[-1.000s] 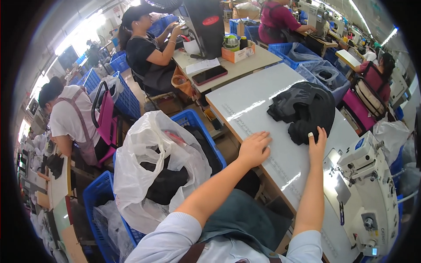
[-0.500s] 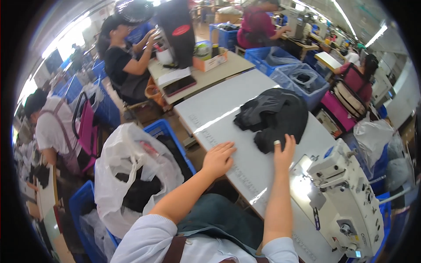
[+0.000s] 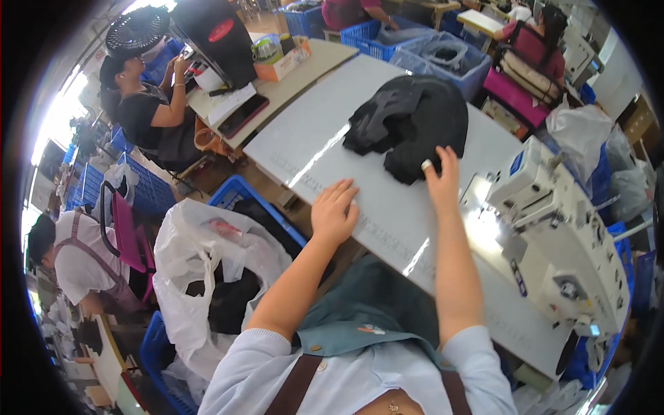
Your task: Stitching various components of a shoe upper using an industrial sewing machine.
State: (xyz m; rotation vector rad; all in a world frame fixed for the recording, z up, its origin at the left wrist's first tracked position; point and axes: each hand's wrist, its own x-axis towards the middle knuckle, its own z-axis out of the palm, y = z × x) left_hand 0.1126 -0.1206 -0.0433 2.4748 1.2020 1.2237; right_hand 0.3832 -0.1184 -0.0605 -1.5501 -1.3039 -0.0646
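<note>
A bundle of black cloth pieces point(image 3: 432, 117), one of them dark grey, lies in a loose heap on the pale work table point(image 3: 394, 218). My right hand point(image 3: 443, 181) is at the heap's near edge, thumb and fingers apart; the thumb seems to touch the cloth, and a small white patch shows at its tip. Lower left of the heap, my left hand point(image 3: 335, 211) rests on the table's near edge with its fingers stretched out, apart from the cloth and holding nothing. To the right of my right hand stands a white sewing machine point(image 3: 553, 221).
A white plastic bag point(image 3: 176, 277) with black cloth inside stands at left beside a blue crate point(image 3: 238, 188). Beyond the table are another table point(image 3: 321, 69) with a phone point(image 3: 243, 116) and blue crates point(image 3: 477, 66). People work at left and far right.
The whole view has shifted, so the table and cloth sit higher in the picture. My left hand's fingers have turned to point more away from me. The cloth heap looks unchanged.
</note>
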